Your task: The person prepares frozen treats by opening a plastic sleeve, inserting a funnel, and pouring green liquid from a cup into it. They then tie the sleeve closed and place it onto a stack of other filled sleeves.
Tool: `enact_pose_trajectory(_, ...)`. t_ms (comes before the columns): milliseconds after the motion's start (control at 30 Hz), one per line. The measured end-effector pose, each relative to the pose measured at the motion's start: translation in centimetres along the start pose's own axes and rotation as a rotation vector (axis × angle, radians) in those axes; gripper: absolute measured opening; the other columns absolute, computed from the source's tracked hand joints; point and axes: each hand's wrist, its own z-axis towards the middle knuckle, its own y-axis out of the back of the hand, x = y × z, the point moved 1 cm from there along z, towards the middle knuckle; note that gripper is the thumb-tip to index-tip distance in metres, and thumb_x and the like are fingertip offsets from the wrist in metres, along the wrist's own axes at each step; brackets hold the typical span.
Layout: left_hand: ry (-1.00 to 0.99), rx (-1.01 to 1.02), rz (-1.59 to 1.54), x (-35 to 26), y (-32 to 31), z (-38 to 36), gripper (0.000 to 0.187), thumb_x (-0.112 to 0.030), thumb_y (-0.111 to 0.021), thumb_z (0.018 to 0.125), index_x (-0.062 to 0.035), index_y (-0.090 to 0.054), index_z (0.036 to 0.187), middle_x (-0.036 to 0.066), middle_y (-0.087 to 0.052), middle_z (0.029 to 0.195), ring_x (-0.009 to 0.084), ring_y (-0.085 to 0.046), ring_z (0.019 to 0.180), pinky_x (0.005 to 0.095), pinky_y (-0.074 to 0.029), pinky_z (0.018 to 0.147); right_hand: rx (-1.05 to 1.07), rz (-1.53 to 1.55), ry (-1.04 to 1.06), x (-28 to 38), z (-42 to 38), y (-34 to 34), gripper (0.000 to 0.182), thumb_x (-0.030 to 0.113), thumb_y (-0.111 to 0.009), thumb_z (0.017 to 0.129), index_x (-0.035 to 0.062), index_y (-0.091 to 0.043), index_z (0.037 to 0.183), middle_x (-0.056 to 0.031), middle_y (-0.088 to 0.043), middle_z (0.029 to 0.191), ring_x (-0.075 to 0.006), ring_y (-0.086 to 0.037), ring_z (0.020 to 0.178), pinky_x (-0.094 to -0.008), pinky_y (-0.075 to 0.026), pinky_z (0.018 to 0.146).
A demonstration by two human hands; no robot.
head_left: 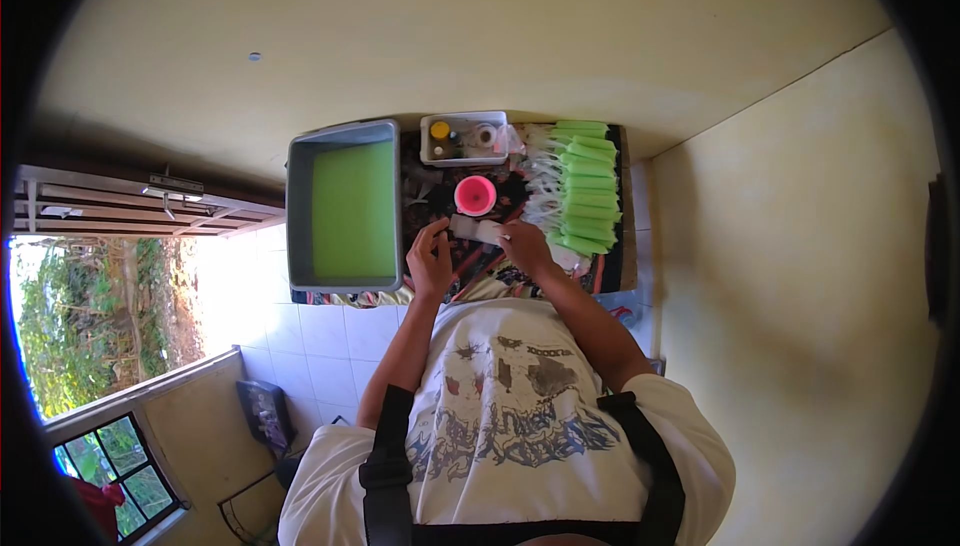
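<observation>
Over the front of the table, my left hand [431,258] and my right hand [526,248] pinch opposite ends of a small, pale, see-through plastic bag [476,230]. It is stretched flat between my fingers and looks unfilled. Just beyond it stands a round pink cup [475,196]. To the left is a large grey tub [398,216] with green liquid [355,211] in it. On the right, several long plastic bags filled with green [590,191] lie stacked, their clear twisted ends pointing left.
A white basket [465,159] at the table's back holds a yellow-capped jar [440,130], a roll [486,134] and plastic. Dark patterned cloth [497,271] covers the table, which stands against the wall. A chair [264,414] is at lower left, near an open doorway.
</observation>
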Motion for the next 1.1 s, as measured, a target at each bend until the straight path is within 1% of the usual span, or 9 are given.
enact_pose_trajectory(100,-0.009,0.072,0.046,0.1,2.7,1.3,0.023,-0.003,-0.063,0.103,-0.0039,-0.077,0.122,0.014,-0.079,0.116,0.0254,-0.079,0.096,0.0360,-0.064,0.080,0.068,-0.079,0.026,1.4,1.2,-3.6,0.032,0.021,-0.082,0.089,0.0070,-0.078,0.118,-0.0145,-0.074,0.111,-0.0373,-0.072,0.103,-0.0486,-0.059,0.091)
enact_pose_trajectory(233,-0.018,0.146,-0.031,1.5,5.0,1.9,0.022,-0.005,-0.064,0.104,-0.0034,-0.077,0.122,0.012,-0.080,0.115,0.0189,-0.079,0.086,0.0319,-0.063,0.077,-0.014,-0.194,-0.016,1.3,1.2,-7.6,0.034,0.026,-0.085,0.086,0.0093,-0.078,0.115,-0.0132,-0.071,0.112,-0.0351,-0.072,0.103,-0.0492,-0.059,0.091)
enact_pose_trajectory(267,-0.076,0.160,-0.002,1.8,5.6,2.1,0.022,-0.005,-0.064,0.103,-0.0031,-0.077,0.121,0.013,-0.080,0.116,0.0205,-0.080,0.091,0.0327,-0.063,0.081,-0.086,-0.227,0.020,1.0,1.1,-8.2,0.028,0.022,-0.086,0.083,0.0097,-0.079,0.108,-0.0108,-0.071,0.106,-0.0336,-0.073,0.099,-0.0484,-0.059,0.088)
enact_pose_trajectory(400,-0.159,0.200,-0.041,2.2,7.5,2.5,0.019,-0.003,-0.067,0.101,-0.0022,-0.077,0.117,0.016,-0.079,0.112,0.0286,-0.078,0.092,0.0369,-0.062,0.082,-0.221,-0.379,0.043,2.2,1.4,-8.5,0.019,0.017,-0.086,0.079,0.0140,-0.082,0.097,-0.0056,-0.072,0.100,-0.0329,-0.073,0.090,-0.0470,-0.057,0.078)
enact_pose_trajectory(600,-0.152,0.262,0.018,2.9,9.6,3.0,0.016,-0.002,-0.068,0.099,-0.0017,-0.078,0.112,0.017,-0.078,0.107,0.0291,-0.077,0.091,0.0382,-0.061,0.080,-0.242,-0.486,0.006,3.5,0.6,-8.8,0.013,0.021,-0.086,0.081,0.0172,-0.083,0.093,-0.0033,-0.071,0.100,-0.0321,-0.073,0.091,-0.0459,-0.056,0.077)
enact_pose_trajectory(700,-0.211,0.241,-0.082,3.2,9.6,2.9,0.016,-0.001,-0.068,0.099,-0.0020,-0.078,0.111,0.016,-0.078,0.104,0.0291,-0.077,0.090,0.0382,-0.061,0.079,-0.221,-0.615,0.016,2.6,1.1,-9.6,0.015,0.025,-0.088,0.080,0.0167,-0.083,0.091,-0.0030,-0.071,0.102,-0.0304,-0.073,0.093,-0.0454,-0.055,0.077)
enact_pose_trajectory(800,-0.299,0.242,-0.063,3.4,9.9,2.9,0.016,0.000,-0.068,0.099,-0.0017,-0.078,0.111,0.016,-0.077,0.102,0.0288,-0.077,0.087,0.0370,-0.061,0.076,-0.272,-0.499,-0.070,3.0,1.0,-9.9,0.016,0.027,-0.090,0.080,0.0156,-0.081,0.088,-0.0032,-0.071,0.102,-0.0302,-0.073,0.093,-0.0457,-0.056,0.078)
enact_pose_trajectory(1000,-0.263,0.269,-0.113,3.7,9.4,2.5,0.013,0.000,-0.069,0.099,-0.0017,-0.078,0.108,0.016,-0.077,0.102,0.0306,-0.077,0.085,0.0382,-0.061,0.075,-0.338,-0.161,-0.406,5.3,-0.2,-8.0,0.028,0.032,-0.095,0.074,0.0120,-0.079,0.085,-0.0074,-0.071,0.098,-0.0321,-0.073,0.092,-0.0464,-0.057,0.083)
enact_pose_trajectory(1100,-0.236,0.308,-0.153,3.5,8.7,2.2,0.012,-0.002,-0.071,0.099,-0.0023,-0.078,0.107,0.016,-0.077,0.100,0.0295,-0.077,0.085,0.0389,-0.062,0.075,-0.408,-0.196,-0.354,6.1,-0.9,-6.8,0.029,0.031,-0.096,0.073,0.0116,-0.078,0.086,-0.0090,-0.072,0.100,-0.0312,-0.072,0.093,-0.0452,-0.057,0.082)
